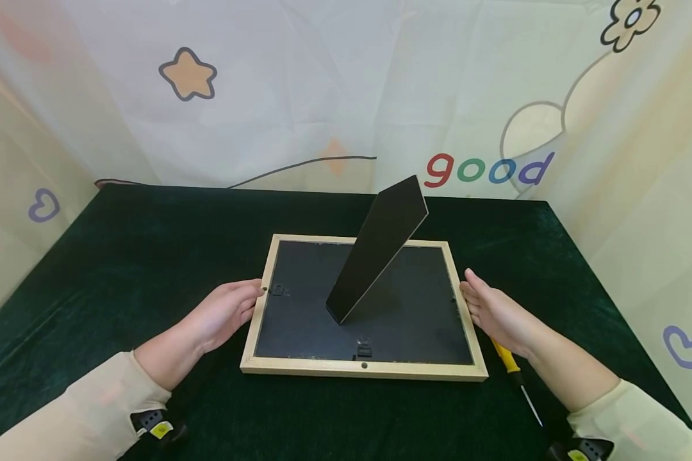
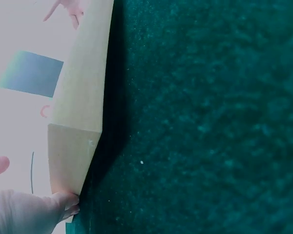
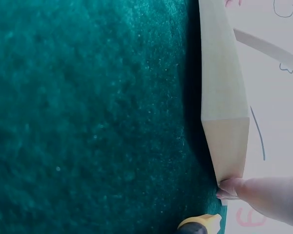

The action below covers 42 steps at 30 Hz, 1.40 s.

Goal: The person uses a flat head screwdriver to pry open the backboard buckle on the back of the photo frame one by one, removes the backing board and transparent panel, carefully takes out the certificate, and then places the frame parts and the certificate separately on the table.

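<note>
A light wooden picture frame [image 1: 305, 366] lies back side up on the dark green cloth. Its black backing board [image 1: 300, 314] carries a black easel leg [image 1: 380, 243], swung up and leaning to the right. Small metal hangers show near the left and front edges of the board. My left hand [image 1: 222, 314] touches the frame's left side with its fingertips. On the opposite side, the fingers of my right hand [image 1: 493, 310] rest along the wood, thumb raised. Both wrist views show fingers at the frame's side, beyond a near corner.
A screwdriver with a yellow handle [image 1: 504, 355] lies right of the frame, partly beneath my right hand and forearm. Green velvet cloth [image 1: 150, 250] covers the table. A pale printed curtain [image 1: 300, 83] closes off the back and both sides.
</note>
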{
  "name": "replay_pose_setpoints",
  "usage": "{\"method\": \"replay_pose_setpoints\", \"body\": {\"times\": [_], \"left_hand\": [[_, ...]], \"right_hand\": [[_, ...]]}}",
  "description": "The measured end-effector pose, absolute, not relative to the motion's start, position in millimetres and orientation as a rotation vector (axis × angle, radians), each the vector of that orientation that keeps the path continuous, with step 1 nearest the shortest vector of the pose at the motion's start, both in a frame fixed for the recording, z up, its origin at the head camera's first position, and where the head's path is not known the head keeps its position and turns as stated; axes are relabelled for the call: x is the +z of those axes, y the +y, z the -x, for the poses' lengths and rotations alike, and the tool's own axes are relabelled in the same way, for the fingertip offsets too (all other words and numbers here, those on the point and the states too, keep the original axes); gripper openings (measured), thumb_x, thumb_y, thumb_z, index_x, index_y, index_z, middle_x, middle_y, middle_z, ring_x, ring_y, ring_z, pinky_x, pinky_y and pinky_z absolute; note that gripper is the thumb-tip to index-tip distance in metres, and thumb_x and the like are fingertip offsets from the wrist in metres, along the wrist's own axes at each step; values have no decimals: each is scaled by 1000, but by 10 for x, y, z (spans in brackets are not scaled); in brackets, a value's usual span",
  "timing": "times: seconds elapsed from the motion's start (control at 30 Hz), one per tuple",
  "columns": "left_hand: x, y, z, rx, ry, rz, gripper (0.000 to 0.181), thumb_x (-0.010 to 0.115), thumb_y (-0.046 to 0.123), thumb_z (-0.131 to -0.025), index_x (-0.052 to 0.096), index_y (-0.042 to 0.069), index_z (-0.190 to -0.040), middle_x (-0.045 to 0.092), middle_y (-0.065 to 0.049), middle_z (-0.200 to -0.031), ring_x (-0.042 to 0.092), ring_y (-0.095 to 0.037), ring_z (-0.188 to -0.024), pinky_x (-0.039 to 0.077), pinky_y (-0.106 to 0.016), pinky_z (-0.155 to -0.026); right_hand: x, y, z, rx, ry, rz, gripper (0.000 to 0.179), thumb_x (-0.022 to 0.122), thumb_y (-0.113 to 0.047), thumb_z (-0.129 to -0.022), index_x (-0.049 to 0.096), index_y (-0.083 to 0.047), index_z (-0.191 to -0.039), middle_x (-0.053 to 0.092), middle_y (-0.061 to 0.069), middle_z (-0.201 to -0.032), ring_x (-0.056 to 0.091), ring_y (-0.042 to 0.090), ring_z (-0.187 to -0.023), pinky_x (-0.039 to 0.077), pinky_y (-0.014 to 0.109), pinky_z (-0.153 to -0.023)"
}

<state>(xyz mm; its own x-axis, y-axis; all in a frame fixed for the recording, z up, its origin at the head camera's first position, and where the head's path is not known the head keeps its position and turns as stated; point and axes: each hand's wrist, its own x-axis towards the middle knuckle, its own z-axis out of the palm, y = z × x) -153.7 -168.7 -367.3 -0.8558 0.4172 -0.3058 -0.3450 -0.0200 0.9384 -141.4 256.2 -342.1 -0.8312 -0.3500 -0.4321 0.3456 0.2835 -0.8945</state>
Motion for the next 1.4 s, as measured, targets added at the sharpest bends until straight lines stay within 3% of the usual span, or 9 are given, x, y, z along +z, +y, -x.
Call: {"method": "replay_pose_setpoints", "body": {"times": [0.33, 0.87, 1.07, 1.23, 1.4], "left_hand": [[-3695, -1684, 1522, 1913, 1741, -81, 58, 35, 13, -99, 7, -11, -144, 12, -22, -152, 13, -29, -140, 17, -42, -110], [-3667, -1731, 1496, 1799, 1796, -128, 58, 38, 15, -99, 10, -12, -143, 10, -23, -152, 11, -31, -140, 17, -44, -110], [-3662, -1786, 1530, 1458, 2095, -275, 63, 47, 21, -97, 17, -10, -143, 25, -25, -148, 26, -36, -135, 27, -48, -105], [-3646, -1805, 1517, 1023, 2397, -527, 81, 57, 33, -92, 12, -8, -145, 17, -27, -149, 24, -40, -135, 31, -54, -102], [-3609, -1828, 1480, 711, 2539, -661, 95, 65, 49, -83, 17, -4, -146, 9, -24, -152, 22, -42, -135, 34, -55, -99]], "right_hand": [[-3429, 2574, 1387, -1574, 1979, 33, 89, 15, -62, -94, -17, 6, -142, -19, 23, -150, -10, 38, -138, 1, 52, -109], [-3422, 2568, 1359, -1561, 1974, 9, 91, 21, -63, -94, -15, 5, -143, -17, 22, -151, -11, 37, -138, 1, 52, -109], [-3413, 2548, 1366, -1549, 2053, 1, 79, 33, -47, -100, -3, 7, -145, -3, 24, -153, -1, 35, -140, 8, 51, -110], [-3330, 2517, 1372, -1479, 2221, 29, 81, 42, -45, -98, 0, 6, -146, 0, 24, -153, 6, 35, -140, 12, 50, -109], [-3175, 2422, 1374, -1466, 2400, 119, 72, 46, -47, -95, 24, -3, -147, 24, 14, -151, 26, 29, -137, 26, 40, -105]]}}
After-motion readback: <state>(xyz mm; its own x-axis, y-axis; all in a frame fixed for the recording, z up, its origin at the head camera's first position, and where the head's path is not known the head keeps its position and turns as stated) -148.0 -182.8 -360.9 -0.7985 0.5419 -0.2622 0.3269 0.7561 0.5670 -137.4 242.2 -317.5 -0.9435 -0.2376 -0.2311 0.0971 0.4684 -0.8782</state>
